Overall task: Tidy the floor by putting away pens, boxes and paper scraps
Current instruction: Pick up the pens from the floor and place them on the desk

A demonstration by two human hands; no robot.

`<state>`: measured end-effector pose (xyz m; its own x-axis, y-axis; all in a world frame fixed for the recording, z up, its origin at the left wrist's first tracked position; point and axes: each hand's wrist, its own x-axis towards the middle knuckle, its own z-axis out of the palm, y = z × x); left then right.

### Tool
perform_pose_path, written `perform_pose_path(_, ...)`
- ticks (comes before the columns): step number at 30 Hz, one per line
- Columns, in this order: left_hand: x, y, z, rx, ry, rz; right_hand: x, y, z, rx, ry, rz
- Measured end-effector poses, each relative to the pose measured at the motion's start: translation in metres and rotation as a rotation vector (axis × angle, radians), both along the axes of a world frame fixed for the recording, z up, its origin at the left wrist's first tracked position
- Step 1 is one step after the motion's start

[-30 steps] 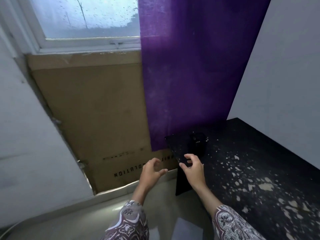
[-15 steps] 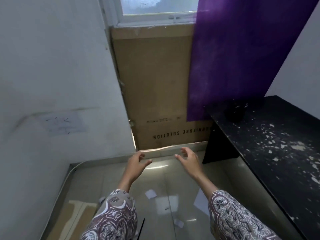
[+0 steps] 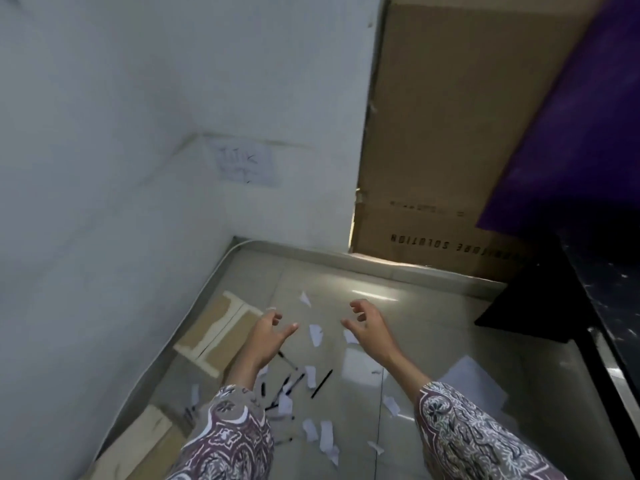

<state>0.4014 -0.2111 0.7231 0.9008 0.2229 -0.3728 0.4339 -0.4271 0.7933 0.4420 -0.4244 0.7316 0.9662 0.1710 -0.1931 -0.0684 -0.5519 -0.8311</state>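
My left hand and my right hand hover side by side above the glossy floor, fingers loosely curled, holding nothing. Below them lie several white paper scraps and several black pens, scattered between my sleeves. A flattened cardboard box lies by the left wall, just left of my left hand. A second box lies nearer, at the lower left. A larger white sheet lies by the desk on the right.
A tall cardboard carton leans against the far wall, partly behind a purple curtain. A black desk with pale flecks fills the right side. A white wall closes the left.
My view has swung down and left from the desk and window to the floor. Both hands left the desk edge and now hang over the scraps and pens, fingers more curled.
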Motion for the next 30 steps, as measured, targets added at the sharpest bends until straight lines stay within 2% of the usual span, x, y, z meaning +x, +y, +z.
perform_pose_path(7,-0.076,0.047,-0.045,0.018,0.09,0.157,-0.04,0.062,-0.05,-0.103,0.052,0.23)
perform_pose_path(17,-0.156,0.144,-0.126,-0.036,0.21,0.333,-0.095,0.168,-0.137,-0.132,0.218,0.388)
perform_pose_path(22,-0.164,0.19,-0.205,-0.05,0.213,0.363,-0.102,0.233,-0.213,-0.174,0.204,0.454)
perform_pose_path(30,-0.168,0.228,-0.388,-0.102,0.159,0.467,-0.106,0.304,-0.398,-0.162,0.175,0.569)
